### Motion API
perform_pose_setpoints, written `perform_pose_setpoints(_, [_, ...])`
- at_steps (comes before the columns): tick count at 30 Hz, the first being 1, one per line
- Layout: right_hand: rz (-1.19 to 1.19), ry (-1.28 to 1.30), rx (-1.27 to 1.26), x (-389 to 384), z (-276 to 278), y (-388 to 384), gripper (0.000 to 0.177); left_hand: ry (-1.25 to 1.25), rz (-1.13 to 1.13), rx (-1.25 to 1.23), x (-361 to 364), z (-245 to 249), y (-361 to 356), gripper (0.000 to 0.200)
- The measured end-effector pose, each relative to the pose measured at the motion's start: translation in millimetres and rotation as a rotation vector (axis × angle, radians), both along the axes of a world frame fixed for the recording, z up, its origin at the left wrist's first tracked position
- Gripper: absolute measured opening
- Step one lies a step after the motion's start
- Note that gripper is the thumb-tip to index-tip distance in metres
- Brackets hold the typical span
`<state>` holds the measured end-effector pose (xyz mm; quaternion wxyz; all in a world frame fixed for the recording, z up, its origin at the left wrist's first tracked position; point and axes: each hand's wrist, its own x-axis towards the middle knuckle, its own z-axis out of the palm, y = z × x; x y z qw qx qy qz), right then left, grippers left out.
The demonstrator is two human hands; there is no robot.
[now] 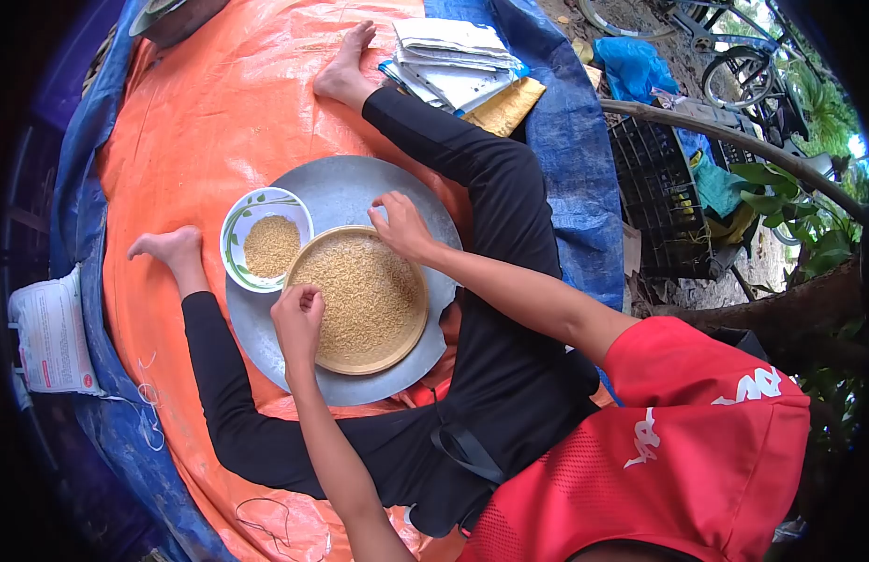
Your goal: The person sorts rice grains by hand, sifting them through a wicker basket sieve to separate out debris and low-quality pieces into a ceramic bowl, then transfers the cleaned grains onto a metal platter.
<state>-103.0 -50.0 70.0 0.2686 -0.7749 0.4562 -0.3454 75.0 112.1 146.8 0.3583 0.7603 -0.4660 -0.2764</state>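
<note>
tray (371,367): grain (359,300), left hand (298,318), right hand (401,225) | bowl (237,229): grain | platter (359,187) under both

An outdoor yard: tarp (219,112) on ground, bicycle (734,56), plants (781,197).

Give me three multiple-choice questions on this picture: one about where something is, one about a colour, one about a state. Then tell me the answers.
1. Where does the small bowl stand?
A) on the metal tray, beside the woven tray
B) on the blue sheet
C) in the person's lap

2. What colour is the sheet that the person sits on?
A) green
B) orange
C) white

3. What state is the small bowl in?
A) empty
B) holding grain
C) turned upside down

Answers:
1 A: the metal tray shows under and around it, with the woven tray right next to it.
2 B: orange spreads all around the metal tray.
3 B: it stands upright and grain covers its middle.
</note>
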Motion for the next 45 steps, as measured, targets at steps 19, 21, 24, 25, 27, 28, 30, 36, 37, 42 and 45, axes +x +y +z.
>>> perform_pose_setpoints(19, [0.101, -0.235, 0.557, 7, 70, 18, 0.031, -0.382, -0.225, 0.216, -6, -4, 16, 0.02])
perform_pose_setpoints(21, [0.149, -0.252, 0.522, 8, 92, 26, 0.031, -0.358, -0.25, 0.195, -12, -10, 17, 0.026])
perform_pose_setpoints(24, [0.185, -0.164, 0.372, 2, 121, 43, 0.03, -0.446, -0.3, 0.104, -13, -28, 16, 0.03])
perform_pose_setpoints(25, [0.194, -0.14, 0.363, -1, 120, 48, 0.03, -0.464, -0.301, 0.088, -15, -28, 20, 0.032])
perform_pose_setpoints(27, [0.216, -0.086, 0.36, -7, 108, 48, 0.03, -0.413, -0.267, 0.168, -25, -16, 20, 0.028])
perform_pose_setpoints(28, [0.231, -0.057, 0.389, -8, 112, 49, 0.029, -0.433, -0.265, 0.183, -24, -35, 17, 0.017])
perform_pose_setpoints(30, [0.228, -0.221, 0.531, -1, 95, 45, 0.028, -0.494, -0.27, 0.159, -27, -41, 19, 0.012])
perform_pose_setpoints(36, [0.318, -0.194, 0.602, 14, 104, 40, 0.028, -0.531, -0.299, 0.123, -28, -49, 17, 0.014])
perform_pose_setpoints(37, [0.32, -0.204, 0.626, 15, 107, 41, 0.028, -0.526, -0.307, 0.119, -27, -51, 15, 0.014])
perform_pose_setpoints(42, [0.269, -0.334, 0.819, 10, 95, 57, 0.025, -0.528, -0.334, 0.109, -26, -48, 15, 0.013])
perform_pose_setpoints(45, [0.197, -0.356, 0.914, 4, 91, 76, 0.026, -0.516, -0.362, 0.144, -29, -37, 19, 0.012])
